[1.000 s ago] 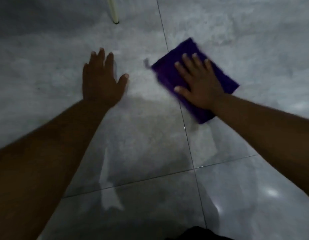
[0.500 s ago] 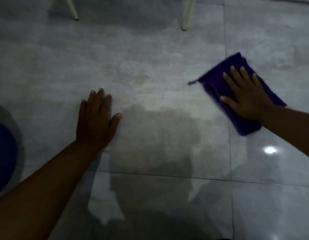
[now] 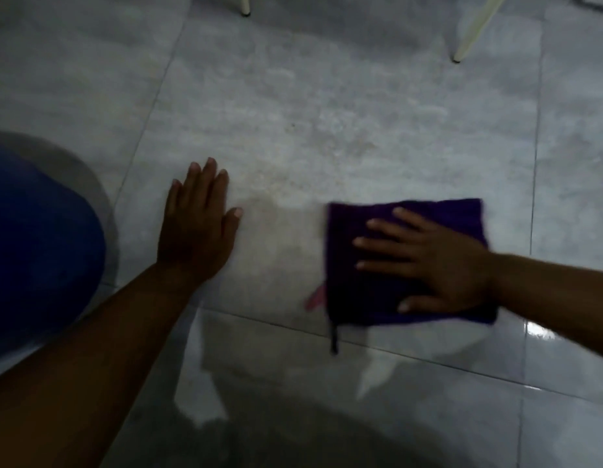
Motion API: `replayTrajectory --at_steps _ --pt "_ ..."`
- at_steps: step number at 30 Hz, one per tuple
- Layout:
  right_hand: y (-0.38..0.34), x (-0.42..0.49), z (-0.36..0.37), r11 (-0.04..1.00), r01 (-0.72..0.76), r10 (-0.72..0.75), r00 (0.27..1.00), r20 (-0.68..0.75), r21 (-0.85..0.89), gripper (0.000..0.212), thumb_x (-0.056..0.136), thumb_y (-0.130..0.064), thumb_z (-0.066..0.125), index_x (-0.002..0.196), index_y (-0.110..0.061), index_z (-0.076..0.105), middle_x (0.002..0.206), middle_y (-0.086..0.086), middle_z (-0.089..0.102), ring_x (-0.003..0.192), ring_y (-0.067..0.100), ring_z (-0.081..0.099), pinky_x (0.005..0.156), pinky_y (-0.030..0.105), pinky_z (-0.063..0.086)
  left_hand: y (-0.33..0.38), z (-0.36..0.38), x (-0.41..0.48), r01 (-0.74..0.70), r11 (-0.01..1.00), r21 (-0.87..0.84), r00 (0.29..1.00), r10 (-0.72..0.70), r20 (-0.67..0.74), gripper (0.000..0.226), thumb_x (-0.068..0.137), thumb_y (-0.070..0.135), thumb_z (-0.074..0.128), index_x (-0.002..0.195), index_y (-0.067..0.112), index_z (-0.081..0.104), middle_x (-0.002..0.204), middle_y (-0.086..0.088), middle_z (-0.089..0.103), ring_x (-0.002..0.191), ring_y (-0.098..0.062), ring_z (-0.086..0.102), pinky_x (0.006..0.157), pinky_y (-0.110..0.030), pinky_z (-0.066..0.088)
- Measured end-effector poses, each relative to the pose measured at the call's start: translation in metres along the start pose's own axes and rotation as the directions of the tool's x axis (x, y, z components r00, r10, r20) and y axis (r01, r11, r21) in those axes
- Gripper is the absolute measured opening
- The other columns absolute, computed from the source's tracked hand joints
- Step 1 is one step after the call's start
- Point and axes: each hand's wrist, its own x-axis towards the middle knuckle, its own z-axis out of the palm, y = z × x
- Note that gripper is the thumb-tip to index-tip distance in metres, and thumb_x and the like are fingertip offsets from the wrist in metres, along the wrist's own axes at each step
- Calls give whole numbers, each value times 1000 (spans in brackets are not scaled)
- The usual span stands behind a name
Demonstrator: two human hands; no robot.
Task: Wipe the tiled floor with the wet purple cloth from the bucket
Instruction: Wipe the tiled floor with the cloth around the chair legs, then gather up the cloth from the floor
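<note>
The folded purple cloth [image 3: 354, 298] lies flat on the grey tiled floor [image 3: 327, 123], right of centre. My right hand [image 3: 438, 265] presses on top of it, palm down, fingers spread and pointing left. A thin loop hangs from the cloth's lower left corner. My left hand [image 3: 195, 228] rests flat on the bare tile to the left, fingers together, pointing away from me, holding nothing. At the left edge sits the blue bucket [image 3: 40, 251], partly cut off.
Two pale chair legs stand at the top, one [image 3: 245, 5] in the middle and one [image 3: 469, 32] to the right. The near tiles look wet and shiny, with a light reflection [image 3: 536, 332] by my right forearm.
My right hand slid the cloth toward me and leftward and turned it square. The view shifted, bringing more of the blue bucket in at the left. My left hand stayed planted.
</note>
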Motion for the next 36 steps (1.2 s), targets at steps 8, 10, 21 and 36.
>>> replayTrajectory --at_steps 8,10,21,36 --pt "122 105 -35 648 -752 758 652 -6 118 85 88 -77 12 158 -30 5 168 4 -2 154 31 -3 121 57 0 4 -4 4 49 994 -97 998 -46 33 64 95 44 36 151 13 31 163 -9 24 152 -28 18 123 -49 16" --pt "107 162 -44 656 -744 750 661 -7 124 80 91 -72 18 158 -31 3 168 3 -5 154 31 -6 121 57 -3 3 -5 4 61 982 -179 998 -63 -6 66 95 44 34 153 11 28 163 -10 23 152 -26 19 123 -47 16" --pt "-49 106 -15 994 -93 93 996 2 57 73 94 -66 34 157 -32 20 168 0 6 154 29 -6 122 55 -5 23 -29 -13 159 852 -498 956 -259 -139 57 91 45 43 132 7 55 132 -15 60 123 -31 53 104 -41 43" --pt "-48 37 -48 -151 -903 919 22 394 403 82 65 -75 70 106 -5 58 92 10 64 77 28 64 58 31 49 129 -54 -16 528 736 -424 807 -278 521 41 86 36 66 116 8 63 117 -14 68 103 -34 66 87 -43 57"
